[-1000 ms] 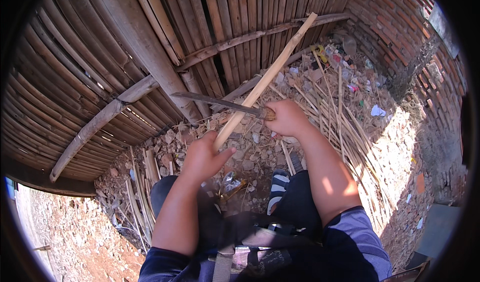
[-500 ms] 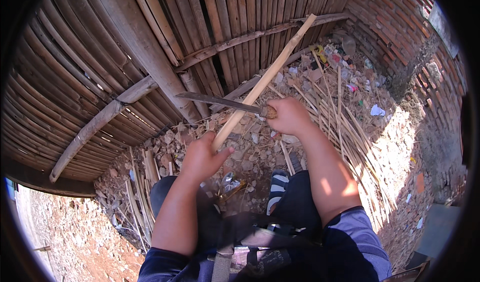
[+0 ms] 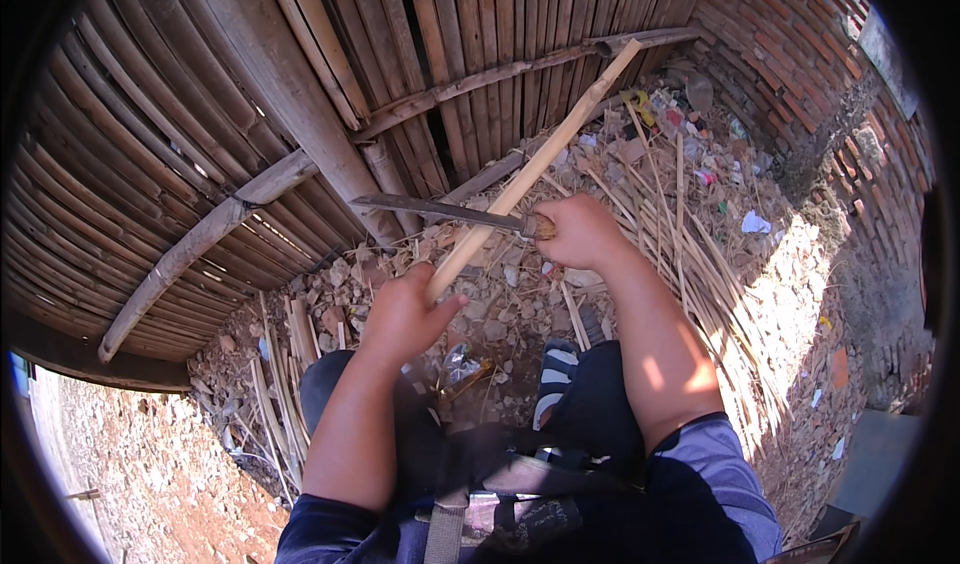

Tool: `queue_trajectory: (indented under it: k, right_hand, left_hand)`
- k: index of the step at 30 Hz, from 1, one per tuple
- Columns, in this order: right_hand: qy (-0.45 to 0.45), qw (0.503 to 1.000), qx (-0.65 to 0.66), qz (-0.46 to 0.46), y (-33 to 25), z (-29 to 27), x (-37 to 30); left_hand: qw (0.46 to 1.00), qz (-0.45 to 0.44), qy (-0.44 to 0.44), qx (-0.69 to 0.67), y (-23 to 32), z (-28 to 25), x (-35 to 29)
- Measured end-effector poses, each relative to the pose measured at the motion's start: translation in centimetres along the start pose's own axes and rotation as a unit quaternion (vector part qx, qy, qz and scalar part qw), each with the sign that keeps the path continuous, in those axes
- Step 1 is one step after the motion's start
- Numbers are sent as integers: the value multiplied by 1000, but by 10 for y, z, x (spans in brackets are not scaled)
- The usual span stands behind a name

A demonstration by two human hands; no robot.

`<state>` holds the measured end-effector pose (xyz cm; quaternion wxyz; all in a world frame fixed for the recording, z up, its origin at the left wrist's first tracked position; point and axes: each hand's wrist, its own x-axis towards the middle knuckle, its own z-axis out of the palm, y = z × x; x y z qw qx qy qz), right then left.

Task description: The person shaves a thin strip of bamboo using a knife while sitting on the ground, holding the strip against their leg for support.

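A long pale bamboo strip [image 3: 540, 159] slants away from me, its far end up against the slatted wall. My left hand [image 3: 405, 312] is closed round its near end, with the thumb sticking out to the right. My right hand [image 3: 578, 231] grips the wooden handle of a machete [image 3: 445, 210]. Its long dark blade points left and lies across the strip, a short way beyond my left hand. Whether the edge bites into the bamboo cannot be made out.
A wall of bamboo slats [image 3: 480, 24] with a thick post [image 3: 290, 94] rises ahead and left. A brick wall [image 3: 790, 54] stands at the right. Thin bamboo sticks [image 3: 700, 264] lie right of my arm, more sticks [image 3: 275, 404] at left. Rubble and litter cover the ground.
The strip's far end has dipped slightly and swung a little to the right. The machete blade now sits slightly lower across it. Both hands keep their grip.
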<state>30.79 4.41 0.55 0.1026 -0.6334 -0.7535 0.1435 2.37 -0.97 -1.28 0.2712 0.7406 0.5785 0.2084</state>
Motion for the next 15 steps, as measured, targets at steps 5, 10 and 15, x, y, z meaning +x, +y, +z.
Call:
queue_trajectory:
  k: [5, 10, 15]
  right_hand:
    - [-2, 998, 61, 20, -2, 2, -2]
    - [20, 991, 110, 74, -6, -4, -3]
    - [7, 999, -49, -7, -6, -4, -2]
  left_hand:
    - [1000, 16, 0, 10, 3, 2, 1]
    - [1000, -8, 2, -4, 2, 2, 1]
    - [1000, -14, 2, -16, 3, -1, 0]
